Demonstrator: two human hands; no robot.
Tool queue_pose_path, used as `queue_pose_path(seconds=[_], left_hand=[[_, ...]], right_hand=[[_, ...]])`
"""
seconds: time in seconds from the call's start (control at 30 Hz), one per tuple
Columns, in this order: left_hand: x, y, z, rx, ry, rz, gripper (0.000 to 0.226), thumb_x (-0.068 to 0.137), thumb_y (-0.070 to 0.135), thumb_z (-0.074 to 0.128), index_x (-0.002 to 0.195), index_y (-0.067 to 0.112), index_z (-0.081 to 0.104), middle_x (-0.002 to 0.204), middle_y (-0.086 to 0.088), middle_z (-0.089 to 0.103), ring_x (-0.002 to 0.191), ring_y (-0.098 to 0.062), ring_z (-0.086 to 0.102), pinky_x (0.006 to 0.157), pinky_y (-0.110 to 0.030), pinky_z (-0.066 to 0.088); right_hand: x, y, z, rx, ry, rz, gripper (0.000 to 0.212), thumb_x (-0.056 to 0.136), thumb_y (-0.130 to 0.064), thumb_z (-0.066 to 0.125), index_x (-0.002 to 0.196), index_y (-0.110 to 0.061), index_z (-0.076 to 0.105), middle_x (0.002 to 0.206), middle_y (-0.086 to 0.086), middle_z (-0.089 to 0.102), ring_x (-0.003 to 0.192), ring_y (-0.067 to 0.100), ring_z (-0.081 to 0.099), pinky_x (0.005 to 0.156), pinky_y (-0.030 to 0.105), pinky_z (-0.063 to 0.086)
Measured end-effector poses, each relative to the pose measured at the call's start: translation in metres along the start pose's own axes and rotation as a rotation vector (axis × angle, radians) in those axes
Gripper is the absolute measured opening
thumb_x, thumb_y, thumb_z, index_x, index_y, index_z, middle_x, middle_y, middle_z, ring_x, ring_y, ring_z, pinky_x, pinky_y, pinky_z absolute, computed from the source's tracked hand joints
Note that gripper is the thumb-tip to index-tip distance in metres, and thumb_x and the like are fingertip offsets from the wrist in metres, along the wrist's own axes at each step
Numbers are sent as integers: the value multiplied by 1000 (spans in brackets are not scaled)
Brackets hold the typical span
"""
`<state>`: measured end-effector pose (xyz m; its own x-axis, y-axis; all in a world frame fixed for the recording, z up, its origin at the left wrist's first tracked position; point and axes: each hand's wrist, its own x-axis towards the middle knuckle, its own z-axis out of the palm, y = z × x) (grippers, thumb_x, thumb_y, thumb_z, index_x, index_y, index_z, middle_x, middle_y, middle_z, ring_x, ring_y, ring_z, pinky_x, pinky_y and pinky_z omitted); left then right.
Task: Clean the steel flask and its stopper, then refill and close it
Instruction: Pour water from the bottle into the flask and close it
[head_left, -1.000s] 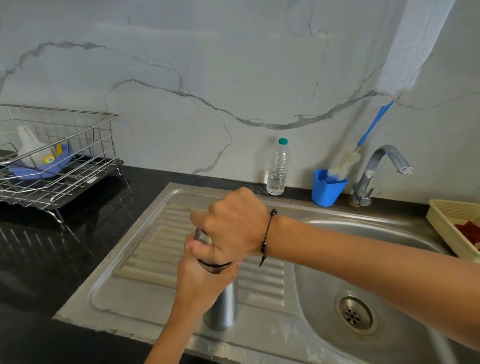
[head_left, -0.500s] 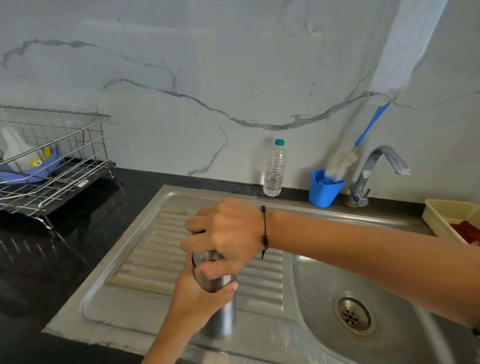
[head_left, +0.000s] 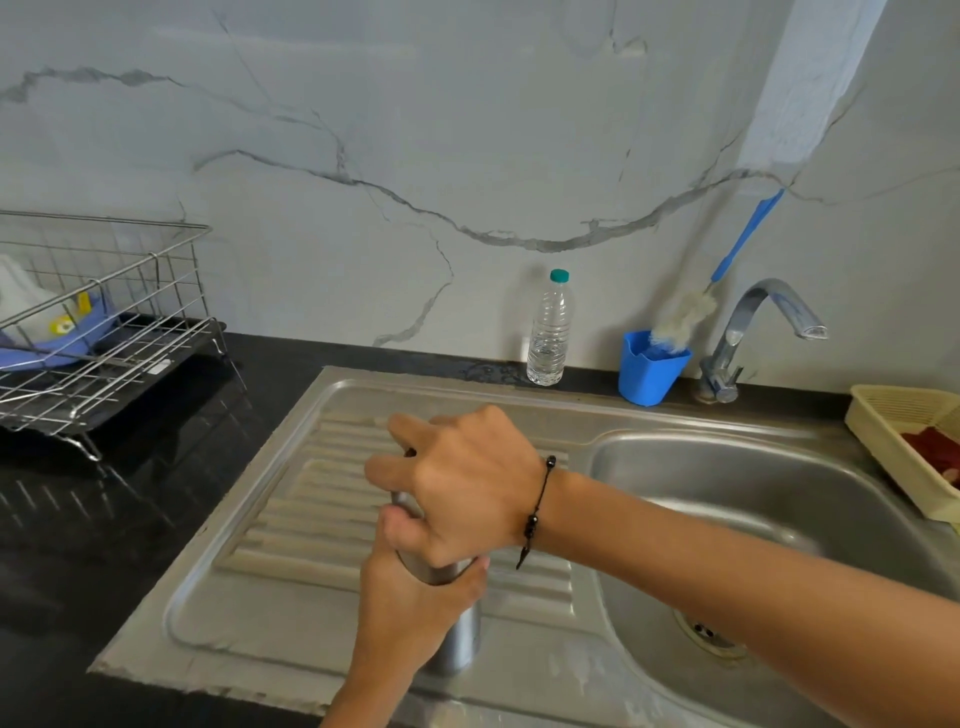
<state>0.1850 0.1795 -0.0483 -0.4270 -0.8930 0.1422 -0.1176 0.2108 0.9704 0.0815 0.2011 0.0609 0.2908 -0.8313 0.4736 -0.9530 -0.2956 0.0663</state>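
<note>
Left grip (head_left: 415, 597) wraps the steel flask (head_left: 457, 644), which stands upright on the sink's ribbed drainboard (head_left: 291, 519), while the right grip (head_left: 462, 488) closes around the flask's top, hiding any stopper.

Left hand (head_left: 410, 603) grips the upright steel flask (head_left: 460, 636) on the sink's drainboard (head_left: 291, 519); right hand (head_left: 462, 488) clasps its top.

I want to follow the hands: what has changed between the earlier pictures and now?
The right hand has turned on top of the flask, its fingers now spread further left, as if twisting the stopper. The left hand still grips the flask body, upright on the drainboard. Nothing was let go.
</note>
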Motion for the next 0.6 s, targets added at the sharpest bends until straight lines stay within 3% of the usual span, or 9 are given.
queue_pose_path(seconds=[0.17, 0.23, 0.3, 0.33, 0.4, 0.5, 0.57, 0.6], left_hand=[[-1, 3, -6, 9, -55, 15, 55, 61, 3, 86, 98, 23, 50, 78, 15, 70, 70, -3, 67, 57, -14, 49], [2, 3, -10, 11, -114, 0, 54, 62, 9, 86, 102, 23, 53, 80, 10, 70, 77, -4, 67, 61, -16, 51], [4, 5, -17, 6, -203, -20, 57, 64, 15, 86, 110, 26, 54, 92, 9, 70, 89, -3, 66, 70, -18, 52], [3, 6, -22, -7, -255, -18, 60, 65, 17, 86, 113, 30, 52, 99, 10, 69, 95, 0, 64, 74, -18, 51], [3, 8, -30, -4, -346, -22, 66, 64, 24, 85, 115, 40, 47, 105, 18, 66, 101, 3, 61, 79, -16, 48], [2, 9, -45, 81, -480, -56, 66, 72, 35, 81, 117, 53, 36, 117, 26, 56, 109, 6, 52, 91, -22, 44], [3, 5, -54, 160, -540, -63, 67, 75, 42, 77, 120, 59, 31, 126, 25, 51, 116, 2, 49, 101, -32, 43], [2, 4, -58, 186, -556, -62, 65, 76, 43, 76, 120, 60, 31, 127, 25, 50, 118, 2, 48, 103, -35, 43]], right_hand=[[-4, -10, -1, -52, 19, 80, 32, 72, -43, 36, 69, -22, 60, 67, 2, 52, 36, 22, 45, 42, 15, 19], [-5, -10, -1, -73, 9, 86, 35, 75, -45, 35, 74, -21, 61, 68, 3, 53, 41, 24, 49, 42, 17, 19], [-6, -9, -8, -53, -48, 105, 43, 81, -53, 32, 91, -23, 60, 79, 1, 57, 57, 24, 57, 44, 23, 29], [-8, -7, -13, 23, -112, 140, 46, 84, -58, 30, 102, -24, 57, 89, -2, 58, 71, 22, 59, 52, 27, 37], [-18, 1, -21, 446, -190, 303, 46, 87, -56, 34, 115, -25, 52, 101, -9, 57, 89, 11, 58, 71, 27, 45], [-47, 13, -13, 935, 10, 627, 29, 93, -42, 38, 110, -26, 56, 92, -8, 60, 77, 7, 57, 66, 29, 51], [-68, 16, 3, 1052, 41, 769, 17, 96, -17, 45, 106, -25, 56, 95, 5, 61, 76, 17, 57, 70, 41, 51], [-77, 13, 13, 1044, -4, 812, 27, 93, -4, 48, 106, -26, 54, 101, 11, 60, 78, 21, 57, 74, 43, 52]])
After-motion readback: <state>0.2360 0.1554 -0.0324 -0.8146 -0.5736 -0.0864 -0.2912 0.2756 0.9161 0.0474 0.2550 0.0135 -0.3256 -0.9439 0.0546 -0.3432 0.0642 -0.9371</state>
